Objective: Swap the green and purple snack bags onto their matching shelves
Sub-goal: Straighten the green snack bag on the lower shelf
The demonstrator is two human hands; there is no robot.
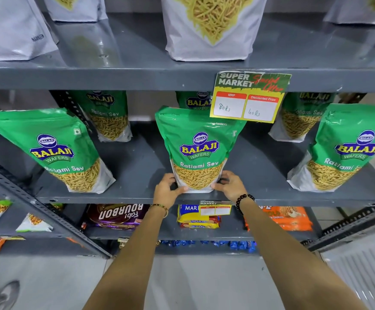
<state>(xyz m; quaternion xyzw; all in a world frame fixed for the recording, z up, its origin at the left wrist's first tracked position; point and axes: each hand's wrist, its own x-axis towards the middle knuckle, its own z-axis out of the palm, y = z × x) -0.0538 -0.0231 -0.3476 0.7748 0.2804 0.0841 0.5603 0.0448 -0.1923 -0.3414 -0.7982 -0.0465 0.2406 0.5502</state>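
Note:
A green Balaji snack bag (pixel 198 148) stands upright at the front middle of the grey middle shelf (pixel 137 198). My left hand (pixel 166 190) grips its bottom left corner and my right hand (pixel 230 185) grips its bottom right corner. More green bags stand on the same shelf: one at the left (pixel 50 148), one at the right (pixel 343 148), and others behind. The upper shelf (pixel 115 79) carries several bags with white bottoms, such as the middle one (pixel 211 27); their tops are cut off, so their colour is hidden.
A price tag (pixel 249 97) hangs from the upper shelf's edge, just right of the held bag's top. Below are biscuit packs: a brown Bourbon pack (pixel 117 215), a yellow Marie pack (pixel 195 218), an orange cookie pack (pixel 287 218). A slotted metal upright (pixel 48 211) runs diagonally at the left.

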